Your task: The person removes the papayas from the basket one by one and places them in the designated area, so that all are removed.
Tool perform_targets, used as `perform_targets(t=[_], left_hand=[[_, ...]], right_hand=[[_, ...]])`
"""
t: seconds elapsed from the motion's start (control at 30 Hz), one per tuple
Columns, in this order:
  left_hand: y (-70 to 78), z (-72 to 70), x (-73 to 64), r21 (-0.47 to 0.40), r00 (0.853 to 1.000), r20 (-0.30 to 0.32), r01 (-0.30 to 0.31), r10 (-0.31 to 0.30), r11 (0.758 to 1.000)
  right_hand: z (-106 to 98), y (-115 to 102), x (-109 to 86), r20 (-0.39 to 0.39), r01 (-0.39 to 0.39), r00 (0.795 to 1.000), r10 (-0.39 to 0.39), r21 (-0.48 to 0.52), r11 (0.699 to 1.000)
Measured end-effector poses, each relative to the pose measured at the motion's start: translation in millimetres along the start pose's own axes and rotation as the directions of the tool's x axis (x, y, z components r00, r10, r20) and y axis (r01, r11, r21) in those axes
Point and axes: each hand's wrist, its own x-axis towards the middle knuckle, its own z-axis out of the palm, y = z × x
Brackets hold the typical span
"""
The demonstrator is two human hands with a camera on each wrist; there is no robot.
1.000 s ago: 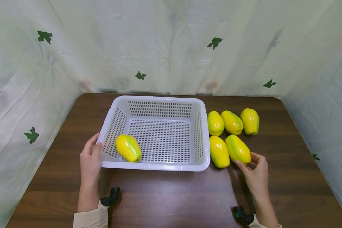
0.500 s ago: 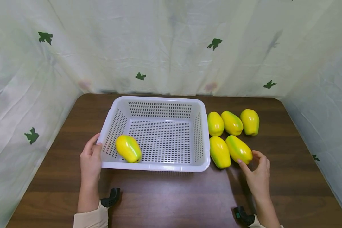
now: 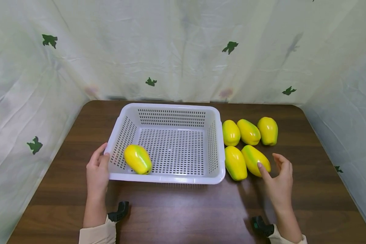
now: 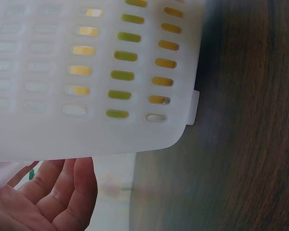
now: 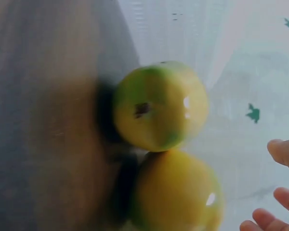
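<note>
In the head view my left hand (image 3: 97,174) grips the left rim of a white perforated plastic basket (image 3: 170,180). The left wrist view shows its curled fingers (image 4: 77,192) at the basket's edge. One glossy yellow-green papaya (image 3: 138,159) lies inside, in the basket's near left corner. My right hand (image 3: 279,184) is beside the front right papaya (image 3: 253,158) on the table, fingers parted and holding nothing. Its thumb overlaps that fruit in the head view, while in the right wrist view the fingertips (image 5: 284,151) are apart from two papayas (image 5: 161,106).
Another papaya (image 3: 236,163) stands against the basket's right side, and three more, including the far right papaya (image 3: 267,131), form a back row. The dark wooden table (image 3: 183,210) ends at a pale curtain (image 3: 183,51) with green leaf-like patches.
My right hand has drawn back rightward off the front right papaya, its fingers spreading from their hold. That fruit shifted slightly toward the right. My left hand and the basket stay put.
</note>
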Motion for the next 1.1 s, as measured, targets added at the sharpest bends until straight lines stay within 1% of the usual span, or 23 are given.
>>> perform_targets(t=[0.3,0.53,0.67,0.83,1.03,1.1], left_hand=[[-0.1,0.4,0.3,-0.002,1.0,-0.001,0.004,-0.004,1.0],[-0.6,0.2,0.3,-0.001,1.0,0.0,-0.005,0.005,1.0],[-1.1,0.7,0.6,-0.005,1.0,-0.003,-0.017,0.017,1.0],[-0.3,0.0,0.7,-0.008,1.0,-0.002,-0.006,0.006,1.0],[-0.4,-0.4,0.7,-0.011,1.0,0.005,-0.008,0.008,1.0],[-0.6,-0.5,0.8,-0.011,1.0,0.009,-0.004,0.004,1.0]], right_hand=[[-1,-19,11.9,-0.028,0.107,0.994,-0.105,0.057,0.993],[0,-38,21.6,-0.021,0.174,0.985,-0.173,0.106,0.979],[0,-49,28.2,-0.02,0.234,0.972,-0.234,0.116,0.965],[3,-64,35.2,-0.015,0.303,0.953,-0.303,0.135,0.944],[12,-83,41.5,0.019,0.344,0.936,-0.351,0.155,0.926],[16,-89,43.4,0.032,0.364,0.927,-0.374,0.166,0.917]])
